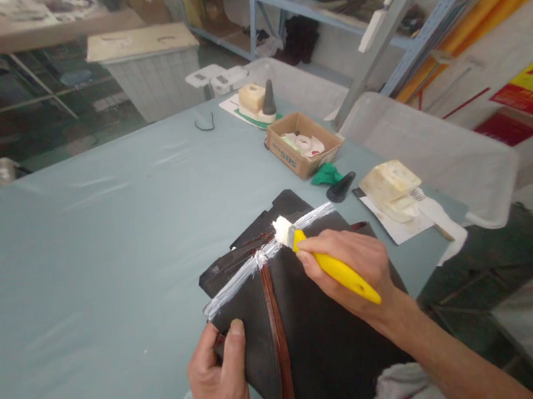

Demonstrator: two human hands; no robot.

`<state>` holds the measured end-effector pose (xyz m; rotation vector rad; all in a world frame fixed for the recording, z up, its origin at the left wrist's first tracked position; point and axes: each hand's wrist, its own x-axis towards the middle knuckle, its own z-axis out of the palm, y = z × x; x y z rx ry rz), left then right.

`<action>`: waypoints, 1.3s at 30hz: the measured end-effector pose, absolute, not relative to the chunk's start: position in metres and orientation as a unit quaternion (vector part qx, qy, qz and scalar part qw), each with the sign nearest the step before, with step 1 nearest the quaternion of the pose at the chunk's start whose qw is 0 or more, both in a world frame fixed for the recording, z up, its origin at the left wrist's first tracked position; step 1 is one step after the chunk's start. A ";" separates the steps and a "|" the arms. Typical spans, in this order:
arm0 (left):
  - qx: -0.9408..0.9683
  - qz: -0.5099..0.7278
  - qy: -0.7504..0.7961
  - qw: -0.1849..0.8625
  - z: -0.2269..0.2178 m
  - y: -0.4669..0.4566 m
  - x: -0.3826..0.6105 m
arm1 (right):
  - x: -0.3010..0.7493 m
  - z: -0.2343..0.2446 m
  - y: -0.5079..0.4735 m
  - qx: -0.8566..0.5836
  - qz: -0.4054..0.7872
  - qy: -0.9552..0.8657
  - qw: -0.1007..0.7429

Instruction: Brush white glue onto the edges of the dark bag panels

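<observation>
My right hand [353, 267] is closed around a yellow-handled brush [330, 265]. Its white bristles rest on a streak of white glue [256, 262] that runs along the top edge of a black leather piece [313, 334]. A brown zipper strip [277, 332] runs down the middle of that piece. My left hand [222, 382] pinches the piece's lower left corner, thumb on top, holding it down on the pale blue table [78, 256]. More black pieces lie stacked underneath.
A block of white glue on paper [391, 190], a black cone [341, 186], a green scrap [326, 175] and a cardboard box [303, 143] lie to the right. A clear plastic bin [430, 146] sits at the table's right edge. Blue metal shelving stands behind.
</observation>
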<state>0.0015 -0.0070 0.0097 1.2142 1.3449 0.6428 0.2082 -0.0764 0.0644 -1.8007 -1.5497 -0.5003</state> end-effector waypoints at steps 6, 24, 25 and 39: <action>0.524 0.266 0.553 0.590 0.000 -0.005 -0.003 | 0.212 0.066 -0.086 -0.683 -0.179 -0.611 0.358; 0.510 0.278 0.537 0.612 -0.001 -0.007 -0.002 | 0.192 0.064 -0.076 -0.759 -0.124 -0.447 0.458; 0.505 0.286 0.537 0.612 0.001 -0.008 0.000 | 0.190 0.064 -0.080 -0.763 -0.108 -0.439 0.462; 0.518 0.284 0.511 0.624 -0.007 -0.004 -0.004 | 0.141 0.053 -0.070 -0.768 0.007 -0.366 0.525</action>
